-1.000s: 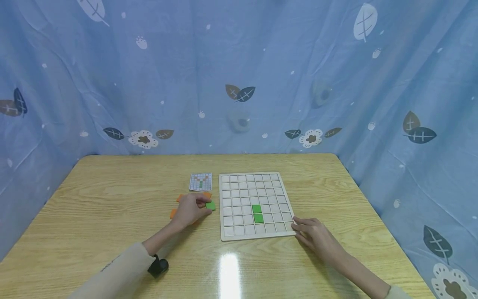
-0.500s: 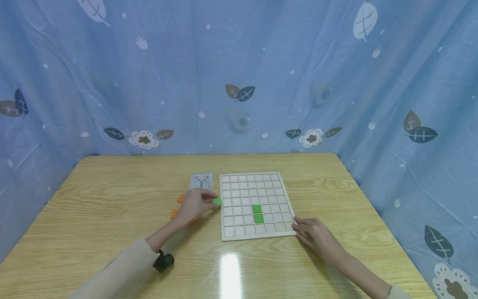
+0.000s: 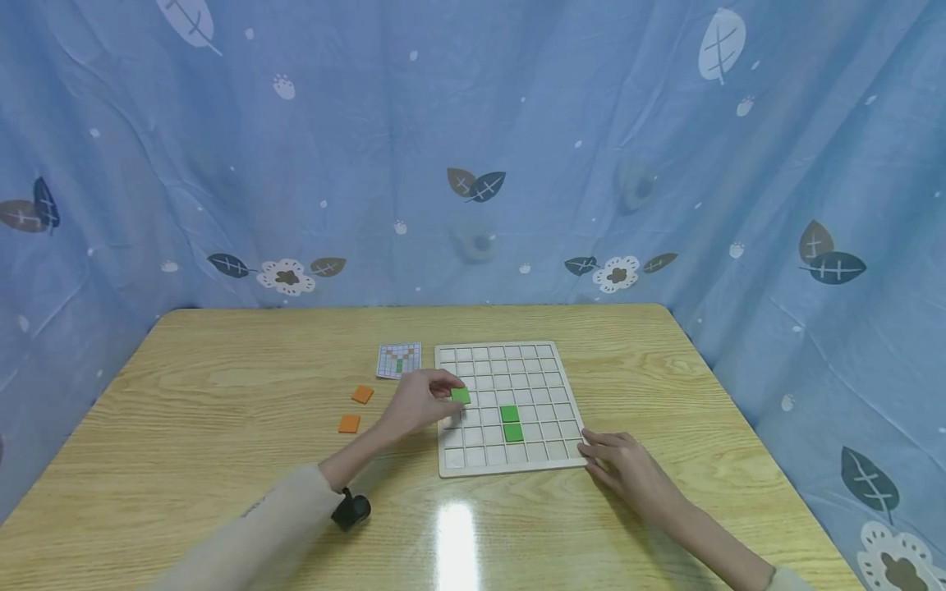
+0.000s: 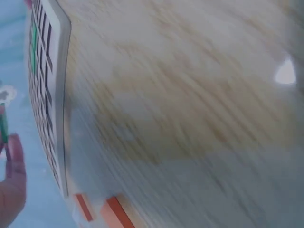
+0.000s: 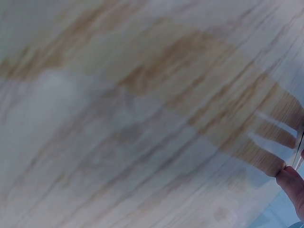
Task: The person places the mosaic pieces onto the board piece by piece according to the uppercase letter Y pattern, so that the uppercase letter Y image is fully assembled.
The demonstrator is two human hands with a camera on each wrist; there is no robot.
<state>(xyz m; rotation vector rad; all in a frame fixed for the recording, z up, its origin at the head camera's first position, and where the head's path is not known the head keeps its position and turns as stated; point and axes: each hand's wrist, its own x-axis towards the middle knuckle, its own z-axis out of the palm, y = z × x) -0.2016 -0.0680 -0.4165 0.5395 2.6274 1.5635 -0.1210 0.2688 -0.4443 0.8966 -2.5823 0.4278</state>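
My left hand [image 3: 415, 402] pinches a green square tile [image 3: 461, 396] between thumb and fingers, over the left columns of a pale gridded board [image 3: 510, 470]. The left wrist view shows this tile [image 4: 4, 124] edge-on at the fingertips, above the table. Two more green tiles [image 3: 511, 423] lie in the board, one above the other in neighbouring cells. With its fingers fairly straight, my right hand [image 3: 631, 468] touches the board's near right corner. In the right wrist view only the fingertips [image 5: 289, 184] show at the right side.
A small card [image 3: 399, 359] with a printed grid pattern of orange and green squares lies left of the board. Loose orange tiles [image 3: 362, 394] lie on the wooden table [image 3: 244, 394] left of the left hand. A blue patterned curtain [image 3: 392, 164] surrounds the table.
The left hand has carried the green tile rightward from beside the board to over its left columns, uncovering orange tiles and more of the table. The right hand has stayed at the corner.
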